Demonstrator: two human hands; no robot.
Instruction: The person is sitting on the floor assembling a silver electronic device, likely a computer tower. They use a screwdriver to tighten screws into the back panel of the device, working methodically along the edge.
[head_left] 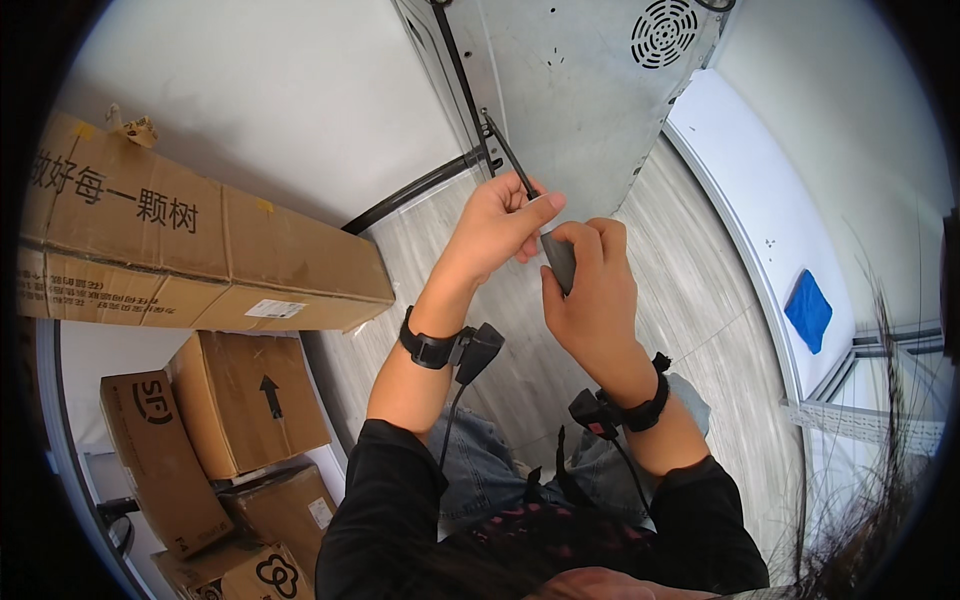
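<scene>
A screwdriver with a long dark shaft (513, 155) and a grey handle (560, 264) slants up and to the left in front of me. My left hand (505, 222) is closed round the shaft close to the handle, thumb and fingers pinching it. Lower and to the right, my right hand (597, 285) grips the grey handle with bent fingers. The far tip of the shaft reaches the left edge of a grey metal cabinet panel (585, 120), beside a dark upright strip. Whether it sits in a screw there is too small to tell.
A long cardboard box (210, 235) lies at the left, above several stacked cartons (255, 400). Round vent slots (664, 35) mark the panel's top. A blue cloth (808, 311) rests on a white surface at the right. Pale wood-look floor (690, 270) spreads below.
</scene>
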